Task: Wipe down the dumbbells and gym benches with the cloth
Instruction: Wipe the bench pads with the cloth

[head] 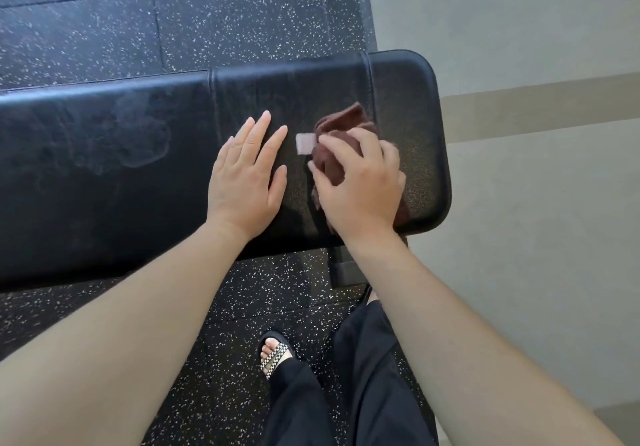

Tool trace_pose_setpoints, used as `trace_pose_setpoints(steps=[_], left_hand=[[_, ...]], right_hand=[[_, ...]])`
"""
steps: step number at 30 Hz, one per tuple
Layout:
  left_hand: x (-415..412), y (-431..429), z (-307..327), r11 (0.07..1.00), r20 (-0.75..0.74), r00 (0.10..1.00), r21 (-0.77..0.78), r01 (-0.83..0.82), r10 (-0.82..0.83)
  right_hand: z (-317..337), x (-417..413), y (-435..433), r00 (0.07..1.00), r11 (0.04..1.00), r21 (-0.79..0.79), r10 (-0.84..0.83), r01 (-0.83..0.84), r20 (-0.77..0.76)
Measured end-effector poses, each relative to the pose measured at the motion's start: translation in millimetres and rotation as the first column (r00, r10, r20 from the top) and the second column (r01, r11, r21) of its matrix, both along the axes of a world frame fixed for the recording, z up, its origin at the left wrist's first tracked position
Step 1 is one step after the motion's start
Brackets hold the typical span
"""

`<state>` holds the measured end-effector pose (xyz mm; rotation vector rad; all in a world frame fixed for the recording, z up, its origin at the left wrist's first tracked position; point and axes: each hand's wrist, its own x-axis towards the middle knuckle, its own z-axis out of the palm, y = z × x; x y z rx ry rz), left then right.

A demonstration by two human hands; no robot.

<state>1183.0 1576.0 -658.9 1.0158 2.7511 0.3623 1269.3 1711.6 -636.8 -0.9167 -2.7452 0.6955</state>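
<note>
Right hand [360, 186]: gripped bunched cloth [341, 123], pressing to wipe.
Left hand [247, 172]: open, flat, bracing on bench [104, 168].

Our count: one of most things, two hands

We see one black padded vinyl desk [104, 168], one crumpled brown cloth [341, 123] with one pale tag [305, 143], two bare hands, left hand [246, 182] and right hand [360, 186], and one checkered sandal [275, 355].

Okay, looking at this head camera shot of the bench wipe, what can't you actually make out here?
- Bench: its left end is cut off by the frame edge.
- Cloth: mostly hidden under the right hand.
- Bench frame: hidden beneath the pad.
- Dumbbells: none in view.
</note>
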Motion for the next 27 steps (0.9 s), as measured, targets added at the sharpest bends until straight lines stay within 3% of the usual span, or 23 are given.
trace_pose_setpoints(steps=[5,13,22,27], left_hand=[[1.2,0.0,0.9,1.000,0.001,1.000,-0.004,0.012,-0.012],[3.9,-24.7,1.3,0.991,0.008,0.991,0.012,0.134,-0.135],[12.1,-100.0,-6.2,0.975,-0.004,0.975,0.008,0.220,-0.220],[30.4,-125.1,1.6,0.985,0.049,0.985,-0.038,0.167,-0.166]], right_hand=[[-7.0,44.3,-10.2,0.995,0.994,0.056,0.099,-0.098,-0.011],[-12.3,70.2,12.7,0.971,0.985,0.013,-0.167,0.172,-0.172],[-35.8,57.3,-89.3,0.961,0.992,0.125,0.001,0.035,-0.277],[-37.9,81.5,-57.7,0.978,0.980,0.201,0.058,-0.017,-0.199]])
